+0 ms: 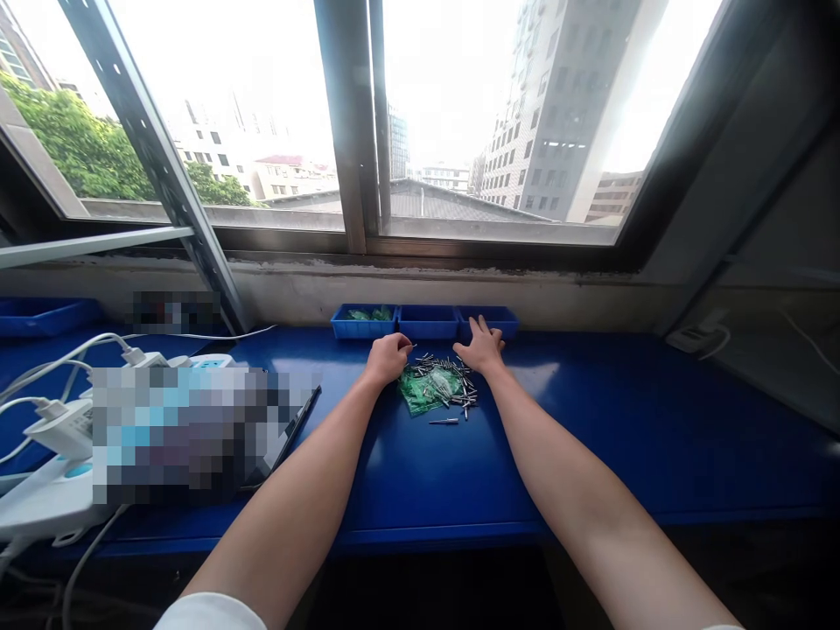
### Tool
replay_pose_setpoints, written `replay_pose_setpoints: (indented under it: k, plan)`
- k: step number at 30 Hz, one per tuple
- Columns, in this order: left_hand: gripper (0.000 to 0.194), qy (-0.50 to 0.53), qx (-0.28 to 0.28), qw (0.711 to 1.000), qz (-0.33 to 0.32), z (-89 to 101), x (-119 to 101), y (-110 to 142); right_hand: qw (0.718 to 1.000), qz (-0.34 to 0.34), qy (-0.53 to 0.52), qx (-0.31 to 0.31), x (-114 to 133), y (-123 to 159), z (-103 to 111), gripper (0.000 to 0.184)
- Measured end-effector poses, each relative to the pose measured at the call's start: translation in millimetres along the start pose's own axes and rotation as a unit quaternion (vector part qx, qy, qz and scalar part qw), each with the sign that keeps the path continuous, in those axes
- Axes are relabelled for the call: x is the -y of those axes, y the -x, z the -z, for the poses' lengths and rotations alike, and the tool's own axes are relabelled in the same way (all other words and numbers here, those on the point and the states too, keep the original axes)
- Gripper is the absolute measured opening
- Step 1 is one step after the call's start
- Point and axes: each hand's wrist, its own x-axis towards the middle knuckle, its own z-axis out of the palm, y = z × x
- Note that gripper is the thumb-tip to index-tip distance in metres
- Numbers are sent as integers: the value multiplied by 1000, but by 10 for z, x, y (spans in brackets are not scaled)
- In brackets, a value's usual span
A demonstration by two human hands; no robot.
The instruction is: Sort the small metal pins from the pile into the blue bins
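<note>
My left hand (388, 359) is closed in a pinch, with the thin tip of what looks like a rivet showing at its fingertips. To its right, a pile of silvery blind rivets (467, 391) lies on and around a green plastic bag (417, 395). A single rivet (444, 422) lies apart in front of the bag. My right hand (484, 348) is at the front of the right blue bin (510, 320), its fingers spread and partly over the bin. Nothing shows in that hand, though its palm side is hidden.
The left blue bin (354, 328) contains green bags, beside the middle blue bin (428, 325). White power strips (49, 499) with plugs and cables lie left, next to a blurred-out object (190, 429). A metal shelf post (164, 175) stands before the window.
</note>
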Motion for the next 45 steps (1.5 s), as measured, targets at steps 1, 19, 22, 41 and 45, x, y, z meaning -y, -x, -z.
replay_pose_setpoints:
  k: [1, 19, 22, 41, 45]
  plan:
    - [12, 11, -1, 1000, -8, 4, -14, 5, 1000, 5, -1, -6, 19, 6, -1, 72]
    - [19, 134, -31, 988, -71, 8, -202, 75, 934, 109, -314, 132, 519, 212, 16, 17]
    - [19, 134, -31, 988, -68, 2, -229, 83, 905, 89, -389, 150, 528, 205, 31, 19]
    - [17, 48, -67, 995, 57, 148, 10, -25, 997, 55, -17, 43, 312, 34, 6, 72]
    - [22, 12, -31, 996, 84, 125, 28, -29, 994, 27, 43, 96, 300, 46, -4, 79]
